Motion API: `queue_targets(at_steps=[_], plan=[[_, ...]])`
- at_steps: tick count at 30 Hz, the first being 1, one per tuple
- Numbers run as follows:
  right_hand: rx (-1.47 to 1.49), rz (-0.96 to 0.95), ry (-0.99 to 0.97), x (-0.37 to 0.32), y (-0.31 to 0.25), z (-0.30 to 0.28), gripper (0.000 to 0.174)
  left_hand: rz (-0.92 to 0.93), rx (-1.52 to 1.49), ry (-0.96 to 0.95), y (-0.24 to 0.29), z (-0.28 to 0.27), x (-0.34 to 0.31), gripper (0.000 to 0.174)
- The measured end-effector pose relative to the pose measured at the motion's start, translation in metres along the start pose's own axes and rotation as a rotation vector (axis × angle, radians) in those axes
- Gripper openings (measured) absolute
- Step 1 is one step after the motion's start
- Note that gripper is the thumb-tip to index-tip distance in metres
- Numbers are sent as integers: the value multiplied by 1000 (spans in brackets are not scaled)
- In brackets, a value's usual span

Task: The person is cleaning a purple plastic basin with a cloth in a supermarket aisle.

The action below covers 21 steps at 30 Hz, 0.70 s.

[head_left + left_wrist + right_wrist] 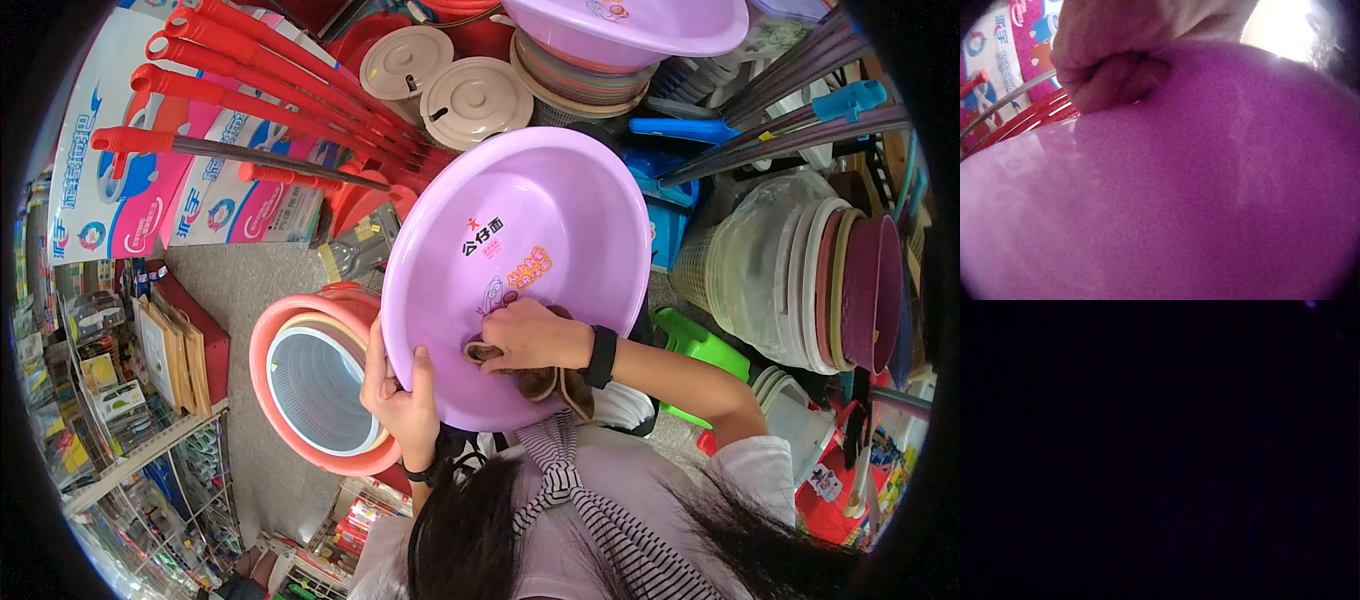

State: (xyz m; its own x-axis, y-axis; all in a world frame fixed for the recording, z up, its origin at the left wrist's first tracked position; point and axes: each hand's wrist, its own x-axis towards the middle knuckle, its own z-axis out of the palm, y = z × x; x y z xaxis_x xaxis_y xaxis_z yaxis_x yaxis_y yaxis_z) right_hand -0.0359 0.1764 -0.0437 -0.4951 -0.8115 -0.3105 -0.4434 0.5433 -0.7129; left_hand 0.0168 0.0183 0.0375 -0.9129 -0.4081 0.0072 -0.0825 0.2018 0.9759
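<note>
A large purple plastic basin (590, 220), with printed stickers inside, is tilted toward me at the front of my body. My left hand (400, 398) grips its rim at the lower left, thumb inside and fingers behind. In the left wrist view the basin's outer wall (1210, 175) fills most of the frame, with the left hand (1122, 69) at its edge. Inside the basin my right hand (525, 338) holds a brown cloth (540, 384) bunched against the lower wall. The right wrist view is almost wholly dark.
Nested tubs (262, 370) with a pale basket inside stand on the floor at left. Red-handled poles (270, 100) lean behind them, near lidded beige buckets (478, 102). Stacked basins (640, 30) stand at the back, stacked baskets and buckets (870, 290) at right. Shelves of goods (110, 380) line the left.
</note>
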Motion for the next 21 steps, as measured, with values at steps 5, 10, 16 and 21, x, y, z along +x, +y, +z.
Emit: queue_targets(at_steps=[5, 10, 16, 21], plan=[[-48, 41, 131, -9, 13, 2, 30, -8, 18, -5, -3, -2, 2, 51], [-294, 349, 458, -32, 32, -23, 9, -37, 20, 14, -9, -4, 3, 50], [-596, 631, 543, -33, 56, -35, 5, -1, -3, -4, -10, -3, 1, 51], [-591, 508, 427, -25, 52, -14, 6, -19, -19, 8, -13, -2, -1, 51]])
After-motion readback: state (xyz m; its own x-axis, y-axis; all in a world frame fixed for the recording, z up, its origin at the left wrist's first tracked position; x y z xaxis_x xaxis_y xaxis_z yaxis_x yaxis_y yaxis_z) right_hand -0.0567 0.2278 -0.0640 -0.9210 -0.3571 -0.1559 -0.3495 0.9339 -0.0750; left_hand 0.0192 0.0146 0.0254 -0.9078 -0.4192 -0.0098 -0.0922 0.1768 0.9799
